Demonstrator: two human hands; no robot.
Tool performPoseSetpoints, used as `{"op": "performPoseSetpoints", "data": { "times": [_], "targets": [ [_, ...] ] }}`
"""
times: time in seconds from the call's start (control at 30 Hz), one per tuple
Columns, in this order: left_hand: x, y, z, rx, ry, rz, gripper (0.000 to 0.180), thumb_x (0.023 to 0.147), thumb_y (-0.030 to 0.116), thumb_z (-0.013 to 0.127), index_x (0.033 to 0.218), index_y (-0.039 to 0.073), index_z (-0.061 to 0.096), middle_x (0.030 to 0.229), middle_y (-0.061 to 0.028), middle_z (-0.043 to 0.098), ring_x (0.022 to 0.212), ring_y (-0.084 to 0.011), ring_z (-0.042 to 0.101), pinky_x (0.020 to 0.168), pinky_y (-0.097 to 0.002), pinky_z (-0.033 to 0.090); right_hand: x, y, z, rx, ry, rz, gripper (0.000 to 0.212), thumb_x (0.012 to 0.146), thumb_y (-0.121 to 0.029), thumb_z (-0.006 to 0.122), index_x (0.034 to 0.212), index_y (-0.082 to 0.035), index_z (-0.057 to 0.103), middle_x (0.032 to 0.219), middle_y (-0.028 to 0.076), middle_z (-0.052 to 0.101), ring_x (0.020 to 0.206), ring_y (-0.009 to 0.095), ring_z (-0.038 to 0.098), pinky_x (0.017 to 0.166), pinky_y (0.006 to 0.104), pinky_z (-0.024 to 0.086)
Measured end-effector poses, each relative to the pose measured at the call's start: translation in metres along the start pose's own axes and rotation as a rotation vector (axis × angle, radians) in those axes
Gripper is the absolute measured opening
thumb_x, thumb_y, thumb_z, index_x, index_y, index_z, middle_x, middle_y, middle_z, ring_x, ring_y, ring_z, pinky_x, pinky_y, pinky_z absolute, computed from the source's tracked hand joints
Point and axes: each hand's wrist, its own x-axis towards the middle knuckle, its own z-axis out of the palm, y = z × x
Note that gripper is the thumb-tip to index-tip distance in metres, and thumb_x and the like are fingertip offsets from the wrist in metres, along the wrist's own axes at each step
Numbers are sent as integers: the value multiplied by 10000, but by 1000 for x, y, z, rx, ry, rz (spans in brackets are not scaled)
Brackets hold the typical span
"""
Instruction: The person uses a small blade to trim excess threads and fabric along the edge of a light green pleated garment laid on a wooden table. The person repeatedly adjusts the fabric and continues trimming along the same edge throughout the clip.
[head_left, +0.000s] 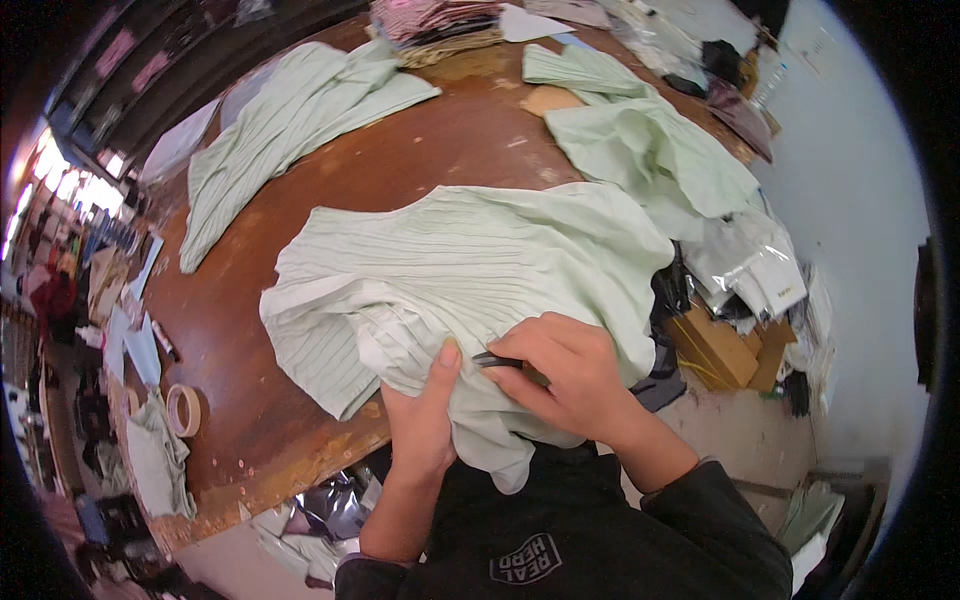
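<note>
1. The pale green pleated garment (470,270) is spread on the brown worktable (230,330), and its near edge hangs over the table edge in front of the person.
2. The left hand (420,420) is laid on the cloth with the thumb stretched up; the fabric is pressed flat under it, not gripped.
3. The right hand (565,380) is closed around a small dark metal tool (497,360), probably thread snips. Only the tip is seen, so it cannot be told if the blades are apart.
4. As a judgement, a loose thread near the seam is being trimmed. The cloth should be kept tight between the two hands, so that the pleats are not lifted into the blades.
5. Only the thread should be taken by the tip, and the tool should be held nearly parallel to the fabric.
6. The left thumb lies very near the tip, so it should be kept a little aside.
7. More green pieces (290,120) lie farther on the table, and a roll of tape (183,410) lies near the left edge.
</note>
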Motion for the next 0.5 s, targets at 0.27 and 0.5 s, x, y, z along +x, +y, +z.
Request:
{"op": "performPoseSetpoints", "data": {
  "times": [0.27, 0.5],
  "targets": [
    [-16, -30, 81, 89, -358, -116, 496, 887, -8, 638, 1328, -15, 410, 1237, -108, 543, 1097, -167, 551, 932, -319, 463, -54, -4, -62, -181, 418, 61, 316, 775, -149, 738, 1015, -6, 592, 815, 130, 608, 677, 301, 599, 578, 372, 487],
    [-71, -71, 146, 243, -929, -244, 457, 897, 40, 638, 1305, -42, 449, 1213, -125, 571, 1064, -183, 578, 927, -319, 457, -147, -42, -104, -543, 796, 204, 388, 783, -122, 726, 1105, 25, 567, 846, 164, 596, 706, 323, 607, 595, 387, 494]
  ]
}}
